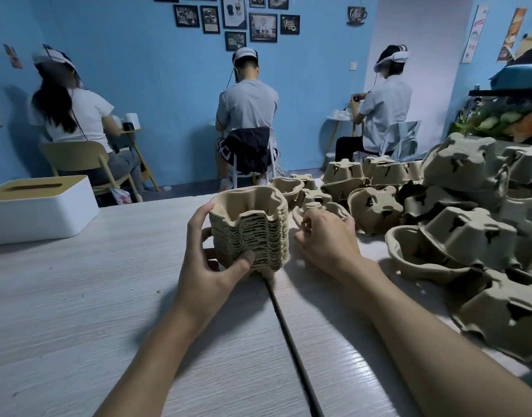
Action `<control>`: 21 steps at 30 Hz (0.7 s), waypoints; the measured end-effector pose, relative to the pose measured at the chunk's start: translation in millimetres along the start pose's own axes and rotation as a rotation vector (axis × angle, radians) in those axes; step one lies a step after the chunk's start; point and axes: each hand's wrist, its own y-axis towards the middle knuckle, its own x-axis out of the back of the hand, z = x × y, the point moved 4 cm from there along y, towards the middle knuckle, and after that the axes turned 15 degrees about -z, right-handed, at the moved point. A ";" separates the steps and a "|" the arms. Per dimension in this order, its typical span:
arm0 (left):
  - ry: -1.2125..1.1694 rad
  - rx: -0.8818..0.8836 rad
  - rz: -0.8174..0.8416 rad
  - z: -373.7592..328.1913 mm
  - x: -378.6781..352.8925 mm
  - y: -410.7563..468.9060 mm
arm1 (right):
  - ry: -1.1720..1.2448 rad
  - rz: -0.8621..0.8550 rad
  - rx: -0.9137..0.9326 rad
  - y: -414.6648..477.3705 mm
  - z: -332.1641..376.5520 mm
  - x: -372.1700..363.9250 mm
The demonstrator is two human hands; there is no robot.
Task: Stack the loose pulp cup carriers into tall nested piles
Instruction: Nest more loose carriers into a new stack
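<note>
on a pale wood-grain table, two bare forearms stretch forward either side of a dark seam in the top. just outboard of the right forearm begins a sprawling heap of loose tan moulded-pulp cup carriers, most of them upside down and tumbled over one another, with no tall stack among them. the left hand grips a nested pile of tan pulp cup carriers, thumb pressed on its lower front layers and fingers curled round its left flank. the pile stands upright on the table between the two hands, its many rims packed close. just to the pile's right, the right hand has its fingers curled on the rim of a single small pulp carrier lying open side up at the heap's inner edge, apparently pinching it as the next piece for the pile. beyond the right hand, more unstacked carriers run on toward the table's far edge. well off to the left of the left hand sits a white tissue box with a pale wooden lid. at the far blue wall, hung with framed pictures, three seated people in headsets face away at small tables. by the look of it the job is somewhere in its early-to-middle stretch. one pile is built and steadied, no other is in sight, and the heap on the right far outweighs what has been stacked.
</note>
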 end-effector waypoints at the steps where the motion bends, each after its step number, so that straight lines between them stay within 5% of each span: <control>1: 0.000 -0.002 -0.001 0.5 0.1 0.3 | 0.007 0.008 -0.001 0.1 0.3 0.3; 14: 0.044 -0.003 -0.005 1.0 0.1 1.4 | 0.044 0.140 0.045 -4.6 7.9 0.2; 21: 0.054 0.002 -0.007 2.7 1.1 1.5 | 0.103 0.020 0.007 -2.5 4.0 6.0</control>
